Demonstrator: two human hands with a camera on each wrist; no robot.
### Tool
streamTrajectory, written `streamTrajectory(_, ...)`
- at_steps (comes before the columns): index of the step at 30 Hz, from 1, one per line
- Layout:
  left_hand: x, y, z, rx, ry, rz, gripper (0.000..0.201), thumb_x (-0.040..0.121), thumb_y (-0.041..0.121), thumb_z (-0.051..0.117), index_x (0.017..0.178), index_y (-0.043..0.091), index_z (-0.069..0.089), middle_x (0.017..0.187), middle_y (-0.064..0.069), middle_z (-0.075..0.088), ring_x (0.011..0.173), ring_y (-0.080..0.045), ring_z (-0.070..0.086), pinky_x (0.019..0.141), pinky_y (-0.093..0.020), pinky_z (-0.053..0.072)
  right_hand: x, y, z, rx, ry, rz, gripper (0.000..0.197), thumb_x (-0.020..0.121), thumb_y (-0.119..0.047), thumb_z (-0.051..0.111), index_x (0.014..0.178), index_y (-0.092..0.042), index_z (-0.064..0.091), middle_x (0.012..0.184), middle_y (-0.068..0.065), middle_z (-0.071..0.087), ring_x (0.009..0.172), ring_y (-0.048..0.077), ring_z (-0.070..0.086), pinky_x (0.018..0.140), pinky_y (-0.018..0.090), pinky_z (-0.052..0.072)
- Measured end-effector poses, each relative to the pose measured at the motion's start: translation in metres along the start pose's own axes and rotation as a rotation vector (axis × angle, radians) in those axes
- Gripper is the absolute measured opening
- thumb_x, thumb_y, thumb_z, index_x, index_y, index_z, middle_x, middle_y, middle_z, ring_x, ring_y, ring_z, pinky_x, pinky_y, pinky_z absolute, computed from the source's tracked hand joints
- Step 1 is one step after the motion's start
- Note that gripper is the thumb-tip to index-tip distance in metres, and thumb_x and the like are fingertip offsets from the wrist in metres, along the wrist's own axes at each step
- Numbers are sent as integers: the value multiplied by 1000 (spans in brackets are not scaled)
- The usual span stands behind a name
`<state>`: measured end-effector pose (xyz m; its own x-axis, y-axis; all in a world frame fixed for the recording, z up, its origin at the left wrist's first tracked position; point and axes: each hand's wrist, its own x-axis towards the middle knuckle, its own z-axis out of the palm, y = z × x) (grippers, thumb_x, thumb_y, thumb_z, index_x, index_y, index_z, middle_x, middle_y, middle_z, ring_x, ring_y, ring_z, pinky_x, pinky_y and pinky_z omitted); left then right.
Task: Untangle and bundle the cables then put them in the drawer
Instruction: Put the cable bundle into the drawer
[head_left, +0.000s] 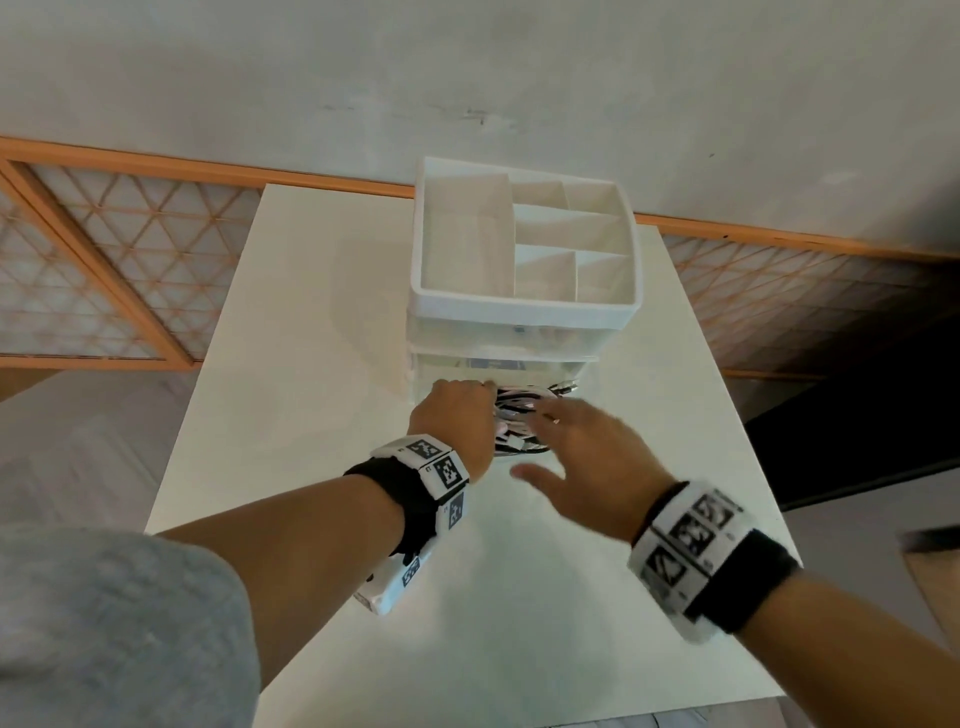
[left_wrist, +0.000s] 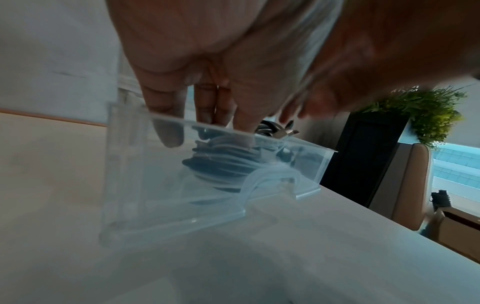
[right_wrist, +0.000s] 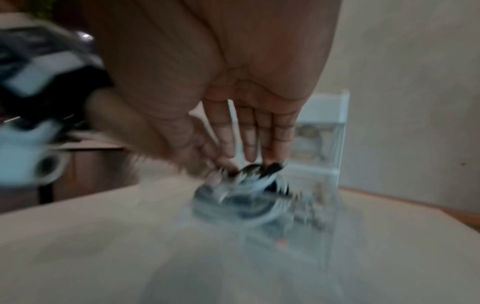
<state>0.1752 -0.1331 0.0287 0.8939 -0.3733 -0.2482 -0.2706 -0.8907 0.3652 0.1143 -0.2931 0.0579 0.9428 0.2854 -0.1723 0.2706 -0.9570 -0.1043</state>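
Both hands at the clear drawer with the coiled cables

From the head we see our left hand (head_left: 457, 415) and right hand (head_left: 587, 457) over the cables (head_left: 519, 415) in the drawer (head_left: 576, 370) on the table (head_left: 291, 364). The left wrist shows straight fingers (left_wrist: 168, 127) reaching inside. The right wrist, blurred, shows fingers (right_wrist: 275, 133) extended, touching the coil.

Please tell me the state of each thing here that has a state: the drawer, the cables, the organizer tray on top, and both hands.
drawer: pulled open, cables inside.
cables: coiled, in the drawer.
top tray: compartments empty.
left hand: fingers straight, reaching into the drawer.
right hand: open, fingertips at the cables.
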Motion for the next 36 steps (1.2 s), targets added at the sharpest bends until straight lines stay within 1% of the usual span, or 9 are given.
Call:
streamTrajectory(3, 1, -1, 3, 87, 70, 31, 37, 97, 39, 56, 125, 15, 58, 122, -7, 58, 114, -31, 44, 90, -39, 47, -19, -1, 56, -118, 182, -35, 49, 95, -31, 60, 133, 1, 58, 144, 19, 54, 141, 36, 43, 109, 46, 46)
streamTrajectory(6, 0, 1, 8, 116, 140, 77, 33, 94, 37, 58, 112, 10, 62, 125, -9, 46, 113, -29, 41, 93, -36, 42, -12, 7, 88, 6, 444, -30, 36, 100, -15, 47, 126, 4, 63, 139, 21, 58, 139, 36, 46, 109, 50, 46)
streamTrajectory(9, -2, 0, 13, 76, 134, 110, 27, 95, 30, 55, 108, 7, 60, 127, -11, 45, 112, -30, 44, 95, -36, 42, -2, 10, 91, 82, 533, -45, 34, 99, -14, 47, 122, 4, 66, 134, 20, 62, 136, 36, 50, 110, 51, 44)
streamTrajectory(14, -4, -5, 12, 76, 148, 125, 27, 98, 22, 49, 118, 7, 59, 128, -11, 47, 107, -31, 49, 92, -38, 45, 7, 13, 79, 81, 470, -64, 39, 100, -23, 44, 121, 2, 65, 130, 18, 65, 133, 37, 53, 112, 47, 42)
streamTrajectory(20, 5, -16, 9, 45, 170, 130, 26, 99, 18, 44, 114, 13, 64, 134, -8, 54, 111, -33, 51, 93, -42, 47, 34, 10, 65, 74, 364, -3, 35, 92, -19, 68, 121, 0, 65, 125, 15, 67, 130, 39, 55, 105, 48, 49)
streamTrajectory(24, 6, -14, 12, 4, 213, 113, 26, 97, 21, 48, 106, 20, 72, 122, -4, 59, 108, -30, 54, 85, -39, 49, 30, 12, 60, 95, 361, 17, 37, 92, -23, 69, 122, -3, 64, 133, 13, 62, 131, 36, 55, 95, 44, 54)
streamTrajectory(28, 11, -7, 7, -33, 231, 29, 20, 95, 24, 57, 100, 25, 76, 112, -2, 56, 106, -24, 53, 73, -32, 42, 27, 8, 59, 124, 295, 99, 63, 98, -35, 59, 149, -4, 39, 159, 10, 32, 139, 29, 46, 105, 41, 47)
streamTrajectory(31, 11, -4, 8, -56, 261, 28, 17, 93, 24, 60, 94, 22, 77, 107, -1, 54, 103, -23, 51, 74, -36, 49, 28, 6, 58, -2, 268, 116, 64, 99, -44, 51, 147, -2, 41, 157, 13, 37, 139, 31, 46, 105, 48, 47)
streamTrajectory(36, 13, -1, 5, -91, 265, 28, 18, 93, 24, 60, 94, 16, 76, 109, -2, 50, 103, -21, 48, 70, -37, 49, 34, 2, 49, -107, 159, 135, 65, 100, -51, 42, 146, -7, 41, 159, 13, 35, 140, 31, 42, 107, 46, 38)
